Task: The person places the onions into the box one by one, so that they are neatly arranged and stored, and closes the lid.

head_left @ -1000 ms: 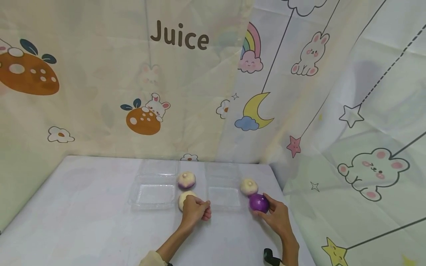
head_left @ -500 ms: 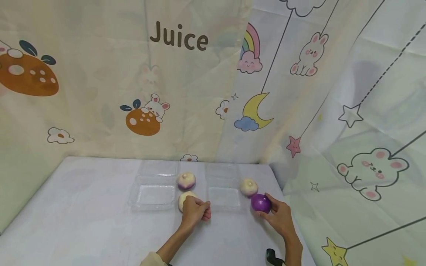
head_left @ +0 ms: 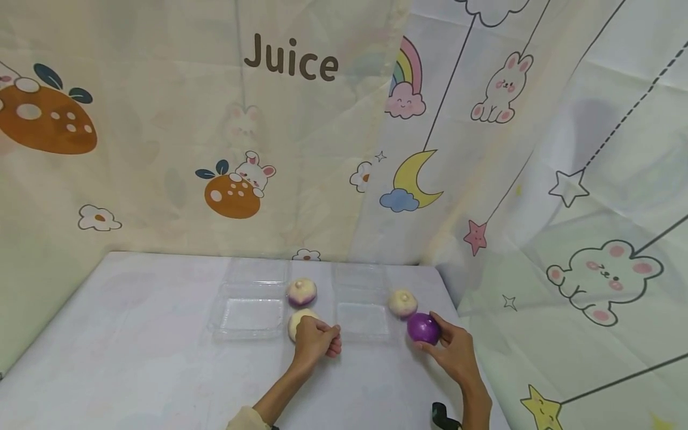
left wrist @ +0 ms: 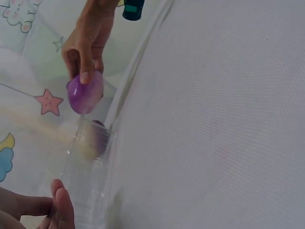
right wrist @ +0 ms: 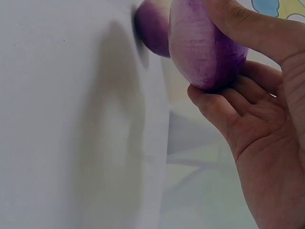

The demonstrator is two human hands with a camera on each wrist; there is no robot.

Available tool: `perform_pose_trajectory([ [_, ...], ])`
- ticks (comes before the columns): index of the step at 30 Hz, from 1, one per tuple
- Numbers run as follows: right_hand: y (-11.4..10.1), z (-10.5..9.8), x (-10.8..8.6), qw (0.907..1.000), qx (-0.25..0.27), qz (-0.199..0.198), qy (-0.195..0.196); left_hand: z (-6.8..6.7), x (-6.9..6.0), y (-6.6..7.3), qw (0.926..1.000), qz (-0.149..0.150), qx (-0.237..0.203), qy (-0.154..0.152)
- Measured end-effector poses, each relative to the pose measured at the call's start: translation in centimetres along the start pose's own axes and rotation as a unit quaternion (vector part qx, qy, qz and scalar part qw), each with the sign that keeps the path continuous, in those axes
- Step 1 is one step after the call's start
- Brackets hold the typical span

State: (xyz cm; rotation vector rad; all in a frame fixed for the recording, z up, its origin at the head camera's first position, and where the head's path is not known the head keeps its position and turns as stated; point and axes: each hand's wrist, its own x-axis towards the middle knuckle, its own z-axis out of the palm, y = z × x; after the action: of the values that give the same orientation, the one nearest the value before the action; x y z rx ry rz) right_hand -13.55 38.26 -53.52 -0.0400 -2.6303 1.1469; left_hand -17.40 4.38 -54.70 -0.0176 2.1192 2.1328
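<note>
The right hand (head_left: 455, 353) clamps a glossy purple round onion (head_left: 422, 328) outside and right of the right-hand clear plastic container (head_left: 362, 319), while the left hand (head_left: 316, 341), its grip unclear, partly covers a cream round onion (head_left: 295, 324) between that and the left-hand clear plastic container (head_left: 251, 316).

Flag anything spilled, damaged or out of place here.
Nothing looks spilled or damaged. Only oddity, in the head view: the bulb held by the right hand shows purple, while the three other bulbs show pale tops.
</note>
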Motion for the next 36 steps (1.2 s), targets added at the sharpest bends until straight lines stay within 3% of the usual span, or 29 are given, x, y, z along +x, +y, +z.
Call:
perform_pose_trajectory([
  [26,-1.6,0.3,0.0,0.9997,0.02,-0.016,-0.004,0.1,0.1,-0.2,0.9999,0.005,0.009,-0.004],
  [36,-2.6,1.1,0.4,0.9984,0.035,-0.044,0.0,0.0,0.1,-0.2,0.9999,0.01,0.012,-0.004],
])
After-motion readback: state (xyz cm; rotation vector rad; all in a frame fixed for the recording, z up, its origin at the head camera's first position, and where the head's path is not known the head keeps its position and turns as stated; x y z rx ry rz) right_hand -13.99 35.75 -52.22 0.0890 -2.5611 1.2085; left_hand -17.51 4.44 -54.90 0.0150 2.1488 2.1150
